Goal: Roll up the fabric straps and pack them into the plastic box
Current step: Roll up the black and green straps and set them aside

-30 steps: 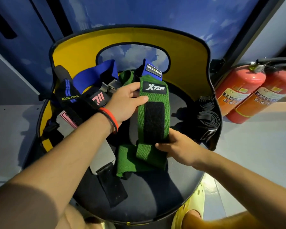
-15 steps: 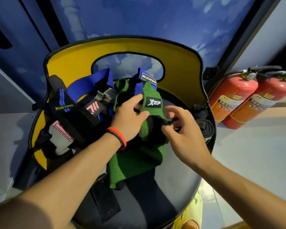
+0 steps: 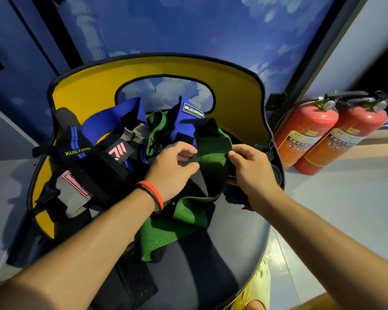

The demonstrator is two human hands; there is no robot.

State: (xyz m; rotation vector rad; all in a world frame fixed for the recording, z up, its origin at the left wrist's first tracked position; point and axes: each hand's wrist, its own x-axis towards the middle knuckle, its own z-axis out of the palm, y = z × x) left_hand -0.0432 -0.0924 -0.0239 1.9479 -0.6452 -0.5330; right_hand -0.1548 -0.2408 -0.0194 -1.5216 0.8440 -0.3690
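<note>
Head view showed the green strap (image 3: 212, 158) bunched between my two hands over the far part of the seat (image 3: 229, 253), its folded end up at my fingertips and its loose length running back toward me and a little left. So its long axis lay far to near, and I judged the roll would have to travel down that length toward my body. My right hand (image 3: 251, 173) pinched the strap's right edge, thumb on top, fingers curled beneath. My left hand (image 3: 173, 170) held the left edge with curled fingers, just beside the blue strap (image 3: 184, 128). Both hands were equally close to the fold. No plastic box was in sight
</note>
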